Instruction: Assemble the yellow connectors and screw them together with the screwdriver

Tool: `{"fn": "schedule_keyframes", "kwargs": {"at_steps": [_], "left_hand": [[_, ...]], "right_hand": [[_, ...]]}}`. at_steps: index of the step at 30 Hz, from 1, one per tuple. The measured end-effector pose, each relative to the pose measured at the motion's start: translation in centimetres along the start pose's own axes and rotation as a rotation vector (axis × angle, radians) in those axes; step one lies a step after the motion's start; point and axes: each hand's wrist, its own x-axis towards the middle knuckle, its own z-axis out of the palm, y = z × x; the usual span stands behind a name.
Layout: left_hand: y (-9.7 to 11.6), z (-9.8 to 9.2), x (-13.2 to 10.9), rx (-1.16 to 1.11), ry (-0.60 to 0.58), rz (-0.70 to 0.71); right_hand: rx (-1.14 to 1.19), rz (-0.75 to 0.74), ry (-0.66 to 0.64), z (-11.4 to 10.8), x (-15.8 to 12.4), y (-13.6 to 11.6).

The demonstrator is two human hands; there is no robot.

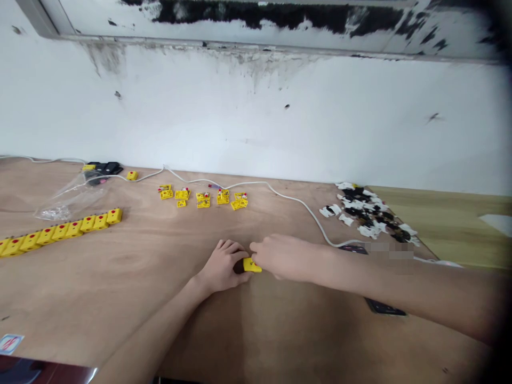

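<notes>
Now the left hand (221,266) and right hand (282,257) grip a yellow plug (252,265); a row of done plugs (60,232) lies left, and loose parts (204,199) wait farther up.

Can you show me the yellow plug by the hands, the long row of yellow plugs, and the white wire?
Yellow plug (252,265), head view, on its top face.
Row of yellow plugs (74,229), head view, on a middle plug.
White wire (288,196), head view, on its curving stretch.

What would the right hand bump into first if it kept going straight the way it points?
The right hand points at the left hand, so it would probably meet that first, just above the small yellow block. Depth is hard to judge from here.
</notes>
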Motion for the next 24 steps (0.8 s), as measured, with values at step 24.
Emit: {"fn": "schedule_keyframes", "kwargs": {"at_steps": [24], "left_hand": [[-0.1,0.1,0.0,0.002,0.001,0.009]], "right_hand": [[0.134,0.152,0.007,-1.1,0.9,0.3]]}}
